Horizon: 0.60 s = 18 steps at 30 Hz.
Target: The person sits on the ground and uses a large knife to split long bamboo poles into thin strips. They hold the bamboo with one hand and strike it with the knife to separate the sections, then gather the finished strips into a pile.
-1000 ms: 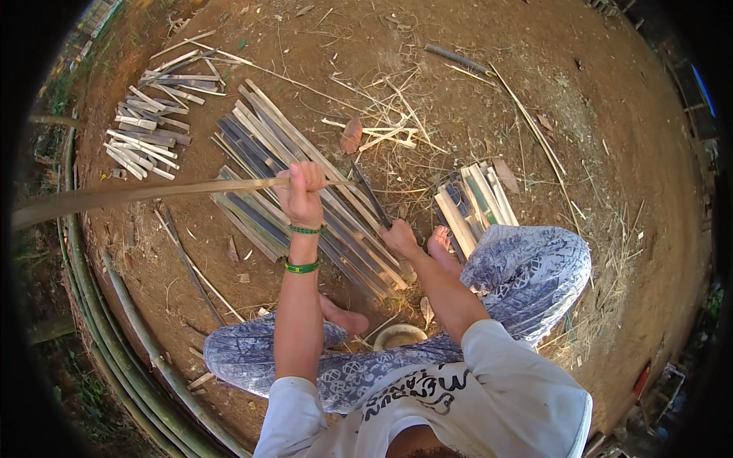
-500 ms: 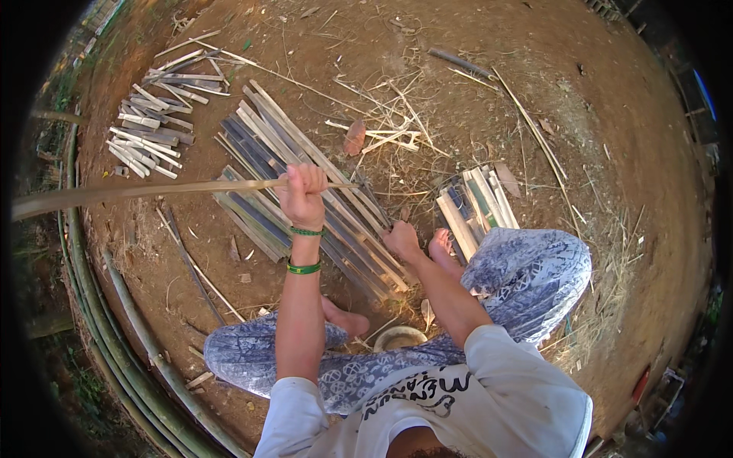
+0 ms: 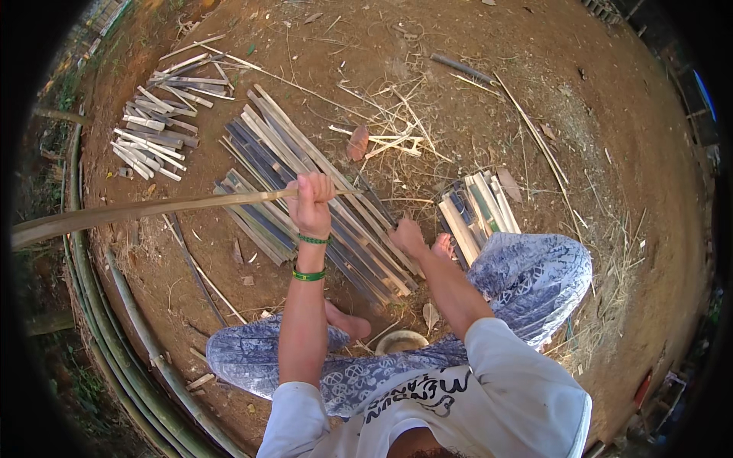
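My left hand (image 3: 311, 202) is closed in a fist around a long, thin bamboo strip (image 3: 153, 208). The strip runs far out to the left, and a short end sticks out to the right of the fist. My right hand (image 3: 408, 238), lower and to the right, is closed on what looks like a knife, its dark narrow blade (image 3: 374, 197) pointing up and left near the strip's short end. The handle is hidden in the fingers. Below both hands lies a stack of long split bamboo slats (image 3: 336, 229) on the ground.
Short split pieces (image 3: 156, 130) lie in a heap at far left, and another bundle (image 3: 479, 206) sits beside my right foot. Long green poles (image 3: 114, 336) line the left edge. Thin shavings (image 3: 397, 126) litter the dirt ahead. A round pale bowl-like thing (image 3: 401, 341) is near my legs.
My left hand has shifted slightly right and toward me with the bamboo strip. The strip's far left end has dropped lower in view. My right hand has barely moved.
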### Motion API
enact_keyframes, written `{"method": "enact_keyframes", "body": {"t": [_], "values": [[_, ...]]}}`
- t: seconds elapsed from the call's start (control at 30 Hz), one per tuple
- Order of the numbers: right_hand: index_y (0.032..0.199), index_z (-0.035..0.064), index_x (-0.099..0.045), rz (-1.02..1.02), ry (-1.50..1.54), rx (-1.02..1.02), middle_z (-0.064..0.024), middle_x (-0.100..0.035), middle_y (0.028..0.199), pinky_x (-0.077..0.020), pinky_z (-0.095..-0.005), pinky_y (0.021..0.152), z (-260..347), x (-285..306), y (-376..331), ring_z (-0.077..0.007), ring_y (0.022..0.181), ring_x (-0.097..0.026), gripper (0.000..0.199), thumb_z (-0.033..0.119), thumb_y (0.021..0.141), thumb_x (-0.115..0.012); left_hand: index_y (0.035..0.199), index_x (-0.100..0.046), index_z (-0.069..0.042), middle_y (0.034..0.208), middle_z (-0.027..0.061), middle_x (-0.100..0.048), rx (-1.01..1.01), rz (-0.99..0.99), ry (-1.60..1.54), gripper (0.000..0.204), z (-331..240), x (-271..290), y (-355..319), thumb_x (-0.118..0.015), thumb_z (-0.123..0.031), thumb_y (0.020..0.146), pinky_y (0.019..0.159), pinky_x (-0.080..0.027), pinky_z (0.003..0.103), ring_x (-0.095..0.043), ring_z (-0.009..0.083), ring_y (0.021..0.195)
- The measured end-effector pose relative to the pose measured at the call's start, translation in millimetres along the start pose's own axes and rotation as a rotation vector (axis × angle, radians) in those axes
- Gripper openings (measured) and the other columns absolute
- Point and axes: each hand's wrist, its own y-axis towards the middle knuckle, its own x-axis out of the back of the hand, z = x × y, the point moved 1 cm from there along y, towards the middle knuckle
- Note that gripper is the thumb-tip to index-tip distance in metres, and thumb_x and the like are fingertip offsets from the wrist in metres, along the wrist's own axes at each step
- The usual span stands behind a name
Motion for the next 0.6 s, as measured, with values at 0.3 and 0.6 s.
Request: {"method": "enact_keyframes", "body": {"t": [0.3,0.6], "values": [[0.093,-0.0143,-0.066,-0.002,0.013,0.016,-0.0354,-0.067,0.092,-0.0533,-0.0491,0.087,-5,2,-5,-0.0481,0.092,-0.066,0.05,0.034,0.081,-0.065,0.061,-0.027,-0.013,0.054,-0.0029,-0.02,0.009,-0.059,0.057,0.054,-3,2,-2,-0.032,-0.039,0.108,0.049,-0.019,0.03,-0.019,0.0114,0.05],[0.094,-0.0133,-0.067,-0.036,0.057,0.107,-0.0366,-0.065,0.091,-0.053,-0.05,0.085,-16,-8,4,-0.0483,0.093,-0.066,0.05,0.035,0.081,-0.067,0.061,-0.026,-0.014,0.054,-0.0031,-0.021,0.023,-0.051,0.067,0.055,-5,4,3,-0.032,-0.041,0.108,0.049,-0.019,0.03,-0.018,0.0116,0.05]]}}
